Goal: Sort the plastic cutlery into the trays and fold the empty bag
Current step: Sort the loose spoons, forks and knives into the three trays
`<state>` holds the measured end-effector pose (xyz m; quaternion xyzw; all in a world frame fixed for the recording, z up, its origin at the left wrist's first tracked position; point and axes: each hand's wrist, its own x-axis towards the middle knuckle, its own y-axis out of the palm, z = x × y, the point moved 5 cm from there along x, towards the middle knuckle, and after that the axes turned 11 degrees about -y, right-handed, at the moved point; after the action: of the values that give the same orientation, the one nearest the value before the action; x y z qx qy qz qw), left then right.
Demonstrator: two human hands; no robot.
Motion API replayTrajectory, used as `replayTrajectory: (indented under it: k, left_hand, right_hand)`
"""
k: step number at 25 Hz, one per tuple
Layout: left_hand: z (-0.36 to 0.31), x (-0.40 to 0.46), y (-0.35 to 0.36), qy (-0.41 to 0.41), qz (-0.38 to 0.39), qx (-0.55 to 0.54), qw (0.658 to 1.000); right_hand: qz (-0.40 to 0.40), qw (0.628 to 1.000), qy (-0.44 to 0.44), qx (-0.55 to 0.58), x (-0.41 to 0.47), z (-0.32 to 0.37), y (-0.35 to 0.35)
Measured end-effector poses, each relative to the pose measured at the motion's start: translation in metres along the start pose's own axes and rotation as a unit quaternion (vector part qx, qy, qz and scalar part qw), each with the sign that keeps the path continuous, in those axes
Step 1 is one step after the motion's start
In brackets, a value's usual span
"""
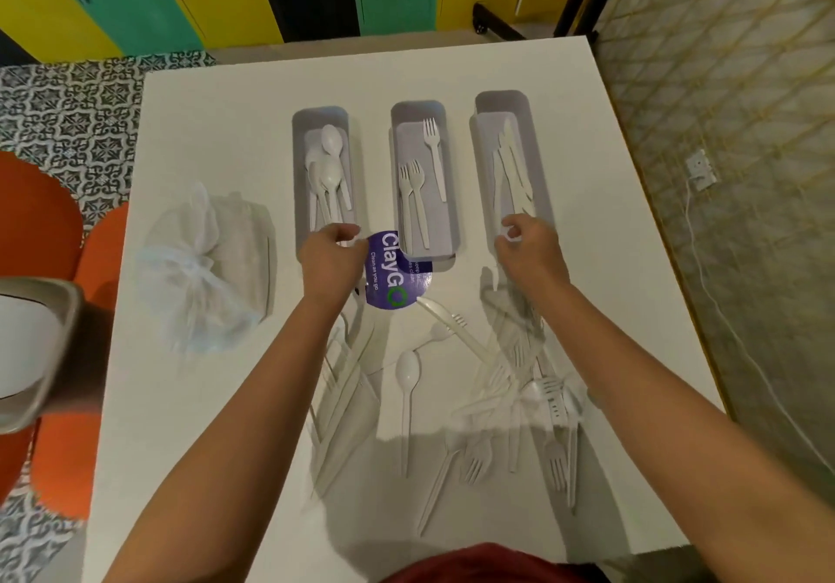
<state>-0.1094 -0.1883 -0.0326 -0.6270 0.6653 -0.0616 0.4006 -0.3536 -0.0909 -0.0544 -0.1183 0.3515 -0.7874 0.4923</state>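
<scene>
Three grey trays stand side by side on the white table. The left tray holds spoons, the middle tray forks, the right tray knives. My left hand hovers at the near end of the spoon tray, fingers curled; whether it holds anything I cannot tell. At the near end of the knife tray, my right hand pinches the handle of a white knife. Loose white cutlery lies scattered near me, including a spoon. A crumpled clear plastic bag lies at the left.
A round purple ClayGo sticker sits on the table between my hands. An orange chair and a grey-rimmed object are at the left edge. Colourful lockers stand beyond the table's far edge; a cable runs along the floor at right.
</scene>
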Motion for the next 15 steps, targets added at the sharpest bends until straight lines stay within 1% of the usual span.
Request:
replayTrajectory:
  k: [3,7,12,15]
  left_hand:
    - [0.014,-0.027,0.011,0.007,0.050,-0.023,0.998]
    - [0.043,-0.062,0.023,0.011,0.093,-0.005,0.996]
    - [0.084,-0.097,0.031,0.027,0.116,0.064,0.991]
    - [0.110,-0.115,0.036,0.039,0.130,0.098,0.986]
  right_hand:
    - [0.007,1.000,-0.023,-0.008,-0.035,0.001,0.005]
    - [0.022,1.000,-0.004,-0.015,-0.081,-0.011,0.014]
    - [0.038,0.998,-0.023,-0.037,-0.132,-0.024,0.025]
    - [0.047,0.997,-0.021,-0.056,-0.162,-0.030,0.033]
